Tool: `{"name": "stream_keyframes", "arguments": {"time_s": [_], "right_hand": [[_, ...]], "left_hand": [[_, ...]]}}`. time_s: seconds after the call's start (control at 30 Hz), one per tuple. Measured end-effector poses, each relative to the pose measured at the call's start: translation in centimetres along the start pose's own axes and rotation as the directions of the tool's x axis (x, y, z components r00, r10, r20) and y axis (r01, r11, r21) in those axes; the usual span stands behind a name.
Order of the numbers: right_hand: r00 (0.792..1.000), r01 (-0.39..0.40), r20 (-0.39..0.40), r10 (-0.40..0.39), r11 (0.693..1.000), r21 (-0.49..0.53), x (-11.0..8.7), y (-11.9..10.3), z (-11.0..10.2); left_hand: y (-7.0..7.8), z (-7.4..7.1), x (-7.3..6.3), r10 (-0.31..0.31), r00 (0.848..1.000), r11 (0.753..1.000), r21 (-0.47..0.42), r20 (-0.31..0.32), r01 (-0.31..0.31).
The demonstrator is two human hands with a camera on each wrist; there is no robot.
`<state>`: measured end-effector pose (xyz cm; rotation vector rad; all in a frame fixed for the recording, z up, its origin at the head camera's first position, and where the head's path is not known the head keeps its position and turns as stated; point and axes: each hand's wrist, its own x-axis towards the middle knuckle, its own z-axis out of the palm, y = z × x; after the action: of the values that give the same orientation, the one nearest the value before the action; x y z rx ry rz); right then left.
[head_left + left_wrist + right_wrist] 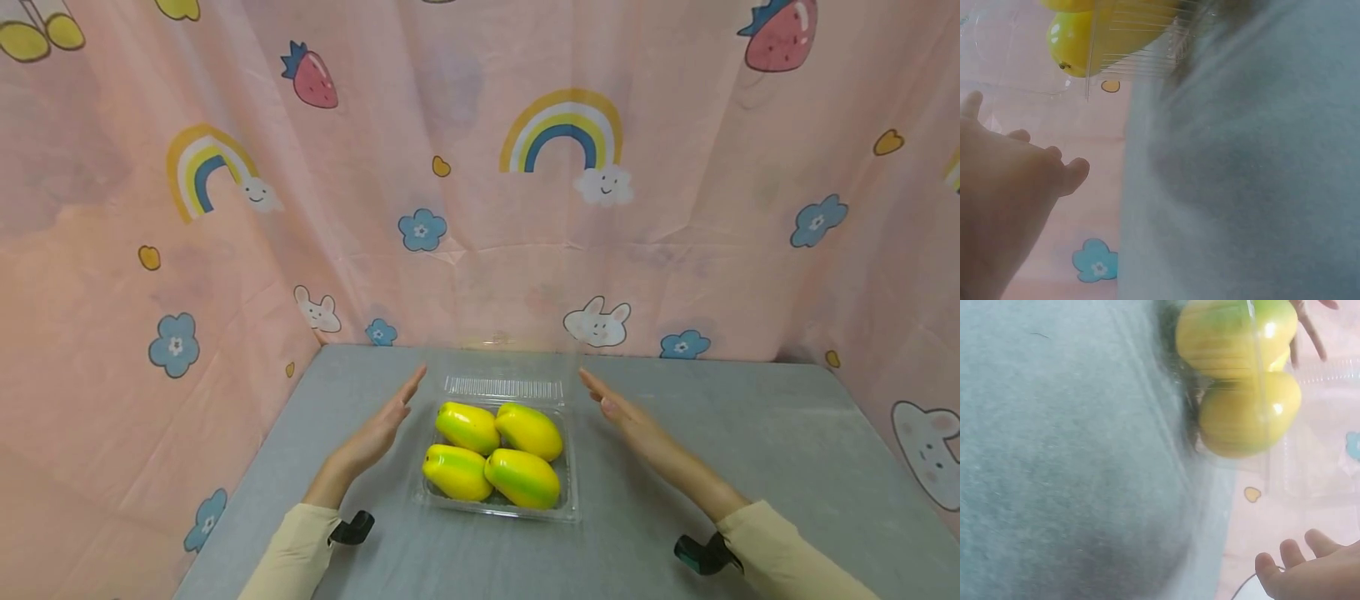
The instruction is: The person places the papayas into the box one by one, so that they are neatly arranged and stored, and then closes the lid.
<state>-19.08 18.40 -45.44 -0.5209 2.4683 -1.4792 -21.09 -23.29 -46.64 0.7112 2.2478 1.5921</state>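
Observation:
A clear plastic clamshell box sits on the table with its hinged lid standing open at the back. Several smooth yellow-green mangoes lie inside in two rows. On the box's left side my left hand is held with straight fingers, fingertips right by the lid's left edge. My right hand mirrors it on the other side, fingers extended toward the lid's right edge. Neither palm holds anything. In the right wrist view, mangoes show through the box's clear wall.
A grey cloth-like surface covers the table. Behind and on both sides hangs a pink curtain printed with rainbows, strawberries, flowers and rabbits. Dark wrist cameras are strapped at both cuffs.

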Motion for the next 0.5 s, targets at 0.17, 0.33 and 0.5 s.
{"name": "stream_keyframes", "arguments": {"time_s": [0.17, 0.33, 0.5], "right_hand": [[1.000, -0.005, 0.021, 0.004, 1.000, 0.017, -0.6, 0.4, 0.4], [0.999, -0.027, 0.025, 0.027, 1.000, -0.002, -1.3, 0.7, 0.8], [0.999, -0.032, 0.037, 0.033, 0.999, -0.031, -2.1, 0.9, 1.2]], "left_hand": [[-0.3, 0.2, -0.7, 0.029, 0.999, 1.000, -0.002, 0.025, -0.029], [-0.4, 0.4, -2.0, 0.013, 0.999, 1.000, -0.005, 0.034, -0.013], [-1.1, 0.4, -3.2, 0.017, 0.998, 1.000, -0.027, 0.059, -0.015]]}}
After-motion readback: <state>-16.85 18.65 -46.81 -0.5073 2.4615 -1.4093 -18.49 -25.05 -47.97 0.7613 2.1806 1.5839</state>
